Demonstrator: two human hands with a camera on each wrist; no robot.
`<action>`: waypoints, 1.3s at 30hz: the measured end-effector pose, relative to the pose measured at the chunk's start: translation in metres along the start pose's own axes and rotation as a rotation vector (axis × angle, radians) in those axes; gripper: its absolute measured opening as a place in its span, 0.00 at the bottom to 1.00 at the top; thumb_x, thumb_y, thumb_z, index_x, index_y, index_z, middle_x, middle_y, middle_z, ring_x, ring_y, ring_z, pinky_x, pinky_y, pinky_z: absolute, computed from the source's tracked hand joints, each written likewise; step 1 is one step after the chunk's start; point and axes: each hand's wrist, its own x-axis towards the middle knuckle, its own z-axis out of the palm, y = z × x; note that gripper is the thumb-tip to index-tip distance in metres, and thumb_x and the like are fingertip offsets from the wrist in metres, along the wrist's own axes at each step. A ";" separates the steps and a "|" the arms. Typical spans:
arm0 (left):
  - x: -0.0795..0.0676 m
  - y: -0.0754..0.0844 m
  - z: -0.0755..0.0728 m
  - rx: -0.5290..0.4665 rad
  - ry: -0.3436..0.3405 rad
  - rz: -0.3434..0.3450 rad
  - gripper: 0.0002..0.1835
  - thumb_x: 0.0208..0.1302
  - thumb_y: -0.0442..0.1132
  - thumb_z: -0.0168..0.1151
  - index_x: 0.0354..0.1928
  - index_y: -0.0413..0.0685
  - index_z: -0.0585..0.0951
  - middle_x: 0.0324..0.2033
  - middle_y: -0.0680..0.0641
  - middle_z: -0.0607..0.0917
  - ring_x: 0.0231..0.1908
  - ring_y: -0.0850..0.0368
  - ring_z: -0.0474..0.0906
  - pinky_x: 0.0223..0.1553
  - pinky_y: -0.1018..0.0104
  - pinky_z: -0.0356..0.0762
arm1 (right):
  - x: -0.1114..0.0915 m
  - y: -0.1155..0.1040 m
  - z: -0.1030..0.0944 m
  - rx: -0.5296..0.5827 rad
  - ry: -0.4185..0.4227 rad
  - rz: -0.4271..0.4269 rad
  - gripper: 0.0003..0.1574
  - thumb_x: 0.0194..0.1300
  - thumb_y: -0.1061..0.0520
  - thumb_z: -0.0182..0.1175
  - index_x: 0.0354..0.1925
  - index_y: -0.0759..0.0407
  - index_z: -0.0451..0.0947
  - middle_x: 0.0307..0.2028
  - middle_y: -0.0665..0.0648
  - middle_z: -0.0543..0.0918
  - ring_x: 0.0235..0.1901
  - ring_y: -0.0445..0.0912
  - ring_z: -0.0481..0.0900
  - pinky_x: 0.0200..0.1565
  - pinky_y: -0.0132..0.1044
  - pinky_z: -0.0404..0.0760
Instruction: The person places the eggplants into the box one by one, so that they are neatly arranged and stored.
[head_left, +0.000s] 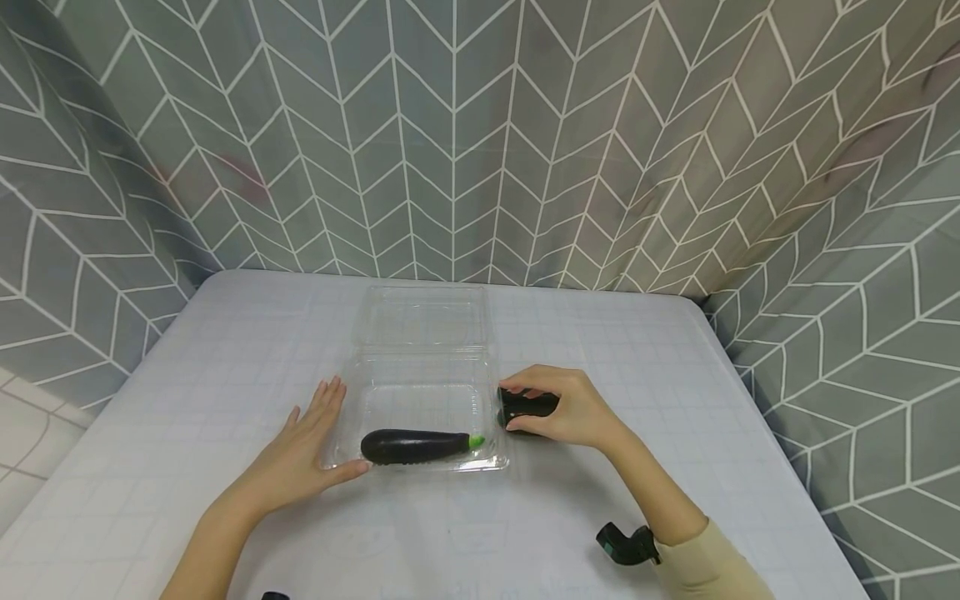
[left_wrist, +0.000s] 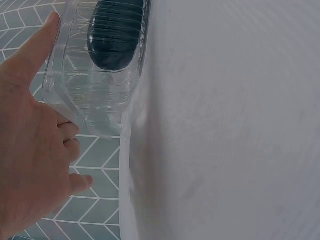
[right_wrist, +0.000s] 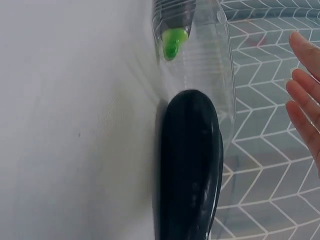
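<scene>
A clear plastic clamshell box [head_left: 420,400] lies open, its lid [head_left: 423,317] folded back to the far side. Along the box's near side lies a dark eggplant [head_left: 416,446], its green stem end [right_wrist: 172,45] pointing right. My left hand [head_left: 303,454] is spread at the box's left side; its thumb touches the rim near the front corner. Right of the box, my right hand [head_left: 566,404] hovers over another dark eggplant [right_wrist: 190,160], thumb and fingers apart. The right wrist view shows a gap between them. Behind that eggplant, a second dark shape [right_wrist: 220,165] partly shows.
A white-covered table [head_left: 420,542] carries everything. Grey chevron-patterned curtains [head_left: 480,167] stand behind it and on both sides. Near my right sleeve is a black wrist camera [head_left: 628,546]; a dark object [head_left: 275,596] peeks in at the bottom edge.
</scene>
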 end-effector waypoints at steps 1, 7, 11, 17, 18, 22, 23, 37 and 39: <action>0.000 0.000 0.000 -0.001 0.000 0.000 0.61 0.52 0.65 0.66 0.75 0.36 0.46 0.74 0.37 0.46 0.73 0.40 0.39 0.66 0.33 0.41 | -0.001 0.000 -0.001 0.002 0.002 0.001 0.28 0.38 0.72 0.77 0.43 0.70 0.82 0.40 0.65 0.85 0.38 0.57 0.83 0.37 0.46 0.85; 0.000 -0.001 0.000 -0.002 0.002 0.001 0.61 0.52 0.66 0.66 0.75 0.36 0.46 0.74 0.37 0.46 0.73 0.41 0.39 0.66 0.33 0.41 | -0.008 0.002 -0.010 -0.021 0.007 -0.005 0.29 0.37 0.72 0.77 0.43 0.69 0.81 0.40 0.65 0.85 0.38 0.57 0.83 0.37 0.45 0.84; 0.001 -0.002 0.001 0.002 0.004 0.002 0.61 0.52 0.66 0.66 0.75 0.37 0.46 0.74 0.37 0.46 0.73 0.41 0.39 0.66 0.33 0.41 | -0.013 0.002 -0.016 -0.053 0.012 0.011 0.29 0.38 0.72 0.77 0.44 0.68 0.81 0.40 0.62 0.85 0.39 0.55 0.83 0.37 0.45 0.84; 0.001 -0.001 0.001 0.003 0.006 0.004 0.61 0.52 0.65 0.66 0.75 0.37 0.46 0.74 0.37 0.46 0.73 0.41 0.39 0.66 0.33 0.42 | -0.019 0.001 -0.023 -0.110 0.023 0.037 0.30 0.37 0.70 0.77 0.44 0.67 0.82 0.39 0.60 0.86 0.38 0.56 0.83 0.39 0.35 0.83; 0.000 -0.001 0.000 0.001 0.006 0.004 0.61 0.52 0.65 0.66 0.75 0.36 0.46 0.74 0.37 0.46 0.73 0.40 0.40 0.66 0.33 0.42 | -0.020 0.002 -0.024 -0.113 0.026 0.043 0.30 0.37 0.70 0.78 0.43 0.67 0.82 0.39 0.60 0.86 0.38 0.55 0.83 0.39 0.33 0.83; 0.000 0.001 -0.001 -0.001 0.001 0.002 0.61 0.52 0.65 0.66 0.75 0.36 0.46 0.74 0.37 0.46 0.73 0.40 0.40 0.66 0.33 0.42 | -0.023 0.004 -0.026 -0.130 0.030 0.055 0.30 0.35 0.69 0.79 0.42 0.66 0.83 0.39 0.59 0.86 0.38 0.54 0.83 0.40 0.29 0.82; 0.000 0.001 -0.001 -0.001 0.001 0.002 0.61 0.52 0.65 0.66 0.75 0.36 0.46 0.74 0.36 0.46 0.73 0.40 0.40 0.66 0.33 0.42 | -0.024 0.004 -0.027 -0.134 0.029 0.055 0.30 0.35 0.69 0.79 0.42 0.66 0.83 0.39 0.59 0.86 0.38 0.53 0.83 0.40 0.29 0.82; -0.001 0.001 -0.001 -0.010 -0.002 0.002 0.61 0.52 0.65 0.66 0.75 0.36 0.46 0.74 0.37 0.46 0.73 0.40 0.38 0.66 0.33 0.41 | -0.040 0.016 -0.027 -0.161 0.018 0.114 0.30 0.35 0.68 0.79 0.42 0.69 0.82 0.39 0.62 0.86 0.38 0.54 0.83 0.37 0.41 0.84; -0.001 0.001 -0.001 -0.010 -0.002 0.002 0.61 0.52 0.65 0.66 0.75 0.37 0.46 0.74 0.37 0.45 0.73 0.40 0.38 0.66 0.33 0.41 | -0.042 0.018 -0.027 -0.154 0.016 0.122 0.30 0.35 0.69 0.79 0.42 0.70 0.82 0.39 0.62 0.85 0.38 0.55 0.83 0.37 0.42 0.84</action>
